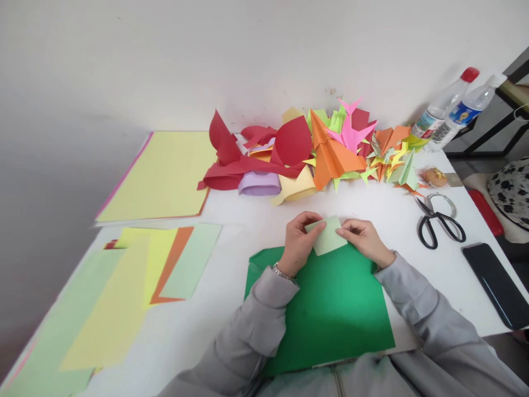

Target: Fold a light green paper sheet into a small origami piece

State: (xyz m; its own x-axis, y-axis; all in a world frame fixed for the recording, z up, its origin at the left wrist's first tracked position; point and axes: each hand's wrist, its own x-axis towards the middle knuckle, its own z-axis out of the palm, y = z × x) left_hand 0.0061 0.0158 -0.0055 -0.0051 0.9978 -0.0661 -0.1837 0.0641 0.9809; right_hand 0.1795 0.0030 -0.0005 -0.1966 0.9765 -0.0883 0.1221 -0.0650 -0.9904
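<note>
A small pale green square of paper point(329, 238) is held up between my two hands, over the far edge of a dark green sheet point(334, 309). My left hand point(301, 240) pinches its left side between thumb and fingers. At its right side, my right hand point(366, 238) grips the edge with thumb and forefinger. The green sheet lies flat on the white table, its far left corner bent. Most of my curled fingers are hidden behind the paper.
Folded paper planes point(334, 151) and red paper shapes point(260, 151) are heaped along the wall. Scissors point(440, 220) and a phone point(496, 284) lie on the right; two bottles point(450, 110) stand behind. Coloured sheets point(159, 176) and paper strips point(109, 309) cover the left.
</note>
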